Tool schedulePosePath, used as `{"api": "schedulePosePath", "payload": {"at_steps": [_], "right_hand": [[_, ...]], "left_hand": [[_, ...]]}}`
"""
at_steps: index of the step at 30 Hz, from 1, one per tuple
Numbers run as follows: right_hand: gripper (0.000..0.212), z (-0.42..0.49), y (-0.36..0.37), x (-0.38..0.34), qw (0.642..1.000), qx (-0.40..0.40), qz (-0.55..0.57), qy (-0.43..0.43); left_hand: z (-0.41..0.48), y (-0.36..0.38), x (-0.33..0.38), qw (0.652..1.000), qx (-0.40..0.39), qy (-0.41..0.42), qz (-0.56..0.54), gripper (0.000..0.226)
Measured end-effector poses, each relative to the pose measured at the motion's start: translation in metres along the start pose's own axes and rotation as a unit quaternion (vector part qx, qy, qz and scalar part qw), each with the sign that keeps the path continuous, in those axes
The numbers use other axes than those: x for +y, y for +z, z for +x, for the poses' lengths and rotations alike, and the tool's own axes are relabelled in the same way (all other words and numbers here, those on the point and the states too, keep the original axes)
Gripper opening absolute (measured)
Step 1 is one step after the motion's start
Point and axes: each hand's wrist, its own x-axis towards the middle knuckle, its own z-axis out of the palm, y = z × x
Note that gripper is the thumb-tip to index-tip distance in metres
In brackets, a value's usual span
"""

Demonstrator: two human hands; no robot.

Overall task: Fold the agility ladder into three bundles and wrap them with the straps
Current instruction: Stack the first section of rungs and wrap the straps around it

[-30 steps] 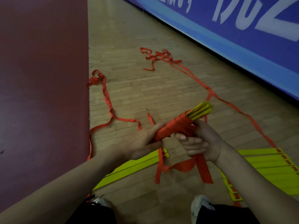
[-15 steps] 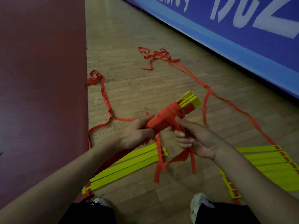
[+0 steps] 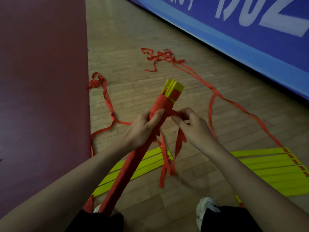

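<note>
At the middle of the bundle (image 3: pixel 163 102), the fingers (image 3: pixel 156 117) of the left hand (image 3: pixel 142 131) curl around its red wrapping. Just right of the bundle, the right hand (image 3: pixel 194 128) pinches a strap (image 3: pixel 180 141) end. The bundle is held above the floor (image 3: pixel 133 39); flat yellow rungs (image 3: pixel 267 164) lie beneath it, loose straps (image 3: pixel 160 56) beyond.

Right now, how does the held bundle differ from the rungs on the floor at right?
Wrap: the bundle is bound in red strap, only yellow tips showing; the rungs lie unwrapped. Pose: the left hand grips the bundle tilted up off the floor, the right hand pinching the strap; the rungs lie flat, untouched. Packing: bundle tight, rungs spread side by side. Both have yellow slats and red strap.
</note>
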Motion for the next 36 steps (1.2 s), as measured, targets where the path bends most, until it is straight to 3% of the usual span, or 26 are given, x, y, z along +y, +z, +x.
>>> {"api": "schedulePosePath", "payload": {"at_steps": [3,5,10,13,17,21,23,28,31,33,36], "right_hand": [[0.041,0.003,0.004,0.001,0.998,0.061,-0.019,0.002],[0.040,-0.001,0.008,-0.002,0.997,0.081,-0.021,0.005],[0.038,-0.005,0.015,0.004,0.986,0.127,-0.097,-0.046],[0.025,-0.001,0.008,0.005,0.996,0.090,-0.027,-0.009],[0.014,-0.003,0.008,0.003,0.999,0.006,-0.043,-0.003],[0.045,-0.009,0.024,0.006,0.984,-0.163,0.002,0.075],[0.063,-0.015,0.036,0.012,0.975,-0.209,0.024,0.071],[0.077,-0.023,0.049,0.019,0.976,-0.216,0.015,0.002],[0.086,-0.028,0.052,0.020,0.971,-0.235,0.042,0.001],[0.073,-0.031,0.055,0.020,0.964,-0.252,0.085,0.013],[0.056,-0.031,0.060,0.016,0.954,-0.270,0.131,-0.004]], "left_hand": [[0.007,0.005,0.004,0.999,0.037,0.008,0.018,0.031],[0.011,0.008,0.007,0.998,0.060,0.001,0.009,0.028],[0.023,0.010,0.016,0.969,0.183,-0.054,-0.159,0.010],[0.030,0.008,0.014,0.950,0.224,-0.113,-0.188,0.007],[0.031,0.009,0.015,0.946,0.206,-0.165,-0.188,0.013],[0.032,0.011,0.006,0.939,0.208,-0.202,-0.185,0.016],[0.031,0.012,-0.001,0.931,0.209,-0.229,-0.194,0.015],[0.028,0.008,-0.008,0.910,0.229,-0.267,-0.221,0.014],[0.037,-0.005,-0.018,0.879,0.293,-0.286,-0.243,0.018],[0.039,-0.007,-0.019,0.860,0.323,-0.283,-0.276,0.004],[0.038,-0.008,-0.021,0.846,0.349,-0.266,-0.301,0.019]]}}
